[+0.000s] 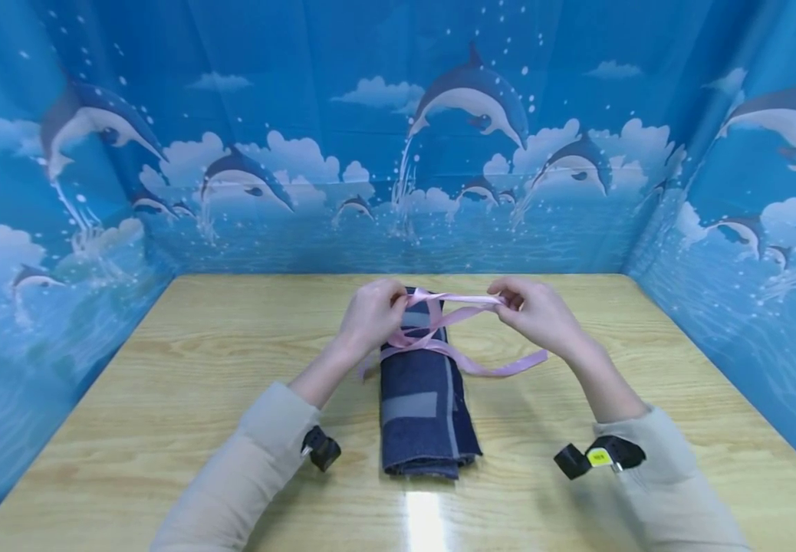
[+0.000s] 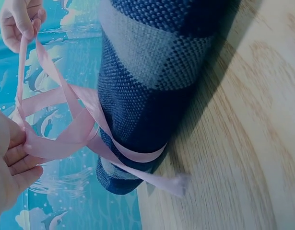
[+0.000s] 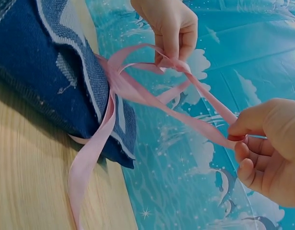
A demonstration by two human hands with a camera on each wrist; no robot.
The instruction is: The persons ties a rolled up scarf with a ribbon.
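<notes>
A rolled navy cloth with grey-blue stripes [image 1: 415,441] lies lengthwise on the table. Around its far half runs a pink ribbon [image 1: 432,345], loosely crossed on top. My left hand [image 1: 373,310] pinches the ribbon above the roll's left side. To the right of the roll, my right hand [image 1: 536,310] pinches a folded loop of the same ribbon, and the stretch between both hands is pulled nearly straight. One loose ribbon tail [image 3: 85,177] hangs past the roll's right side; another tail [image 2: 169,184] sticks out on the left.
The wood-grain table [image 1: 232,322] spreads out around the roll. A blue curtain with dolphins [image 1: 301,192] stands behind it and along both sides. Small black wrist cameras [image 1: 320,448] are strapped at both sleeve cuffs.
</notes>
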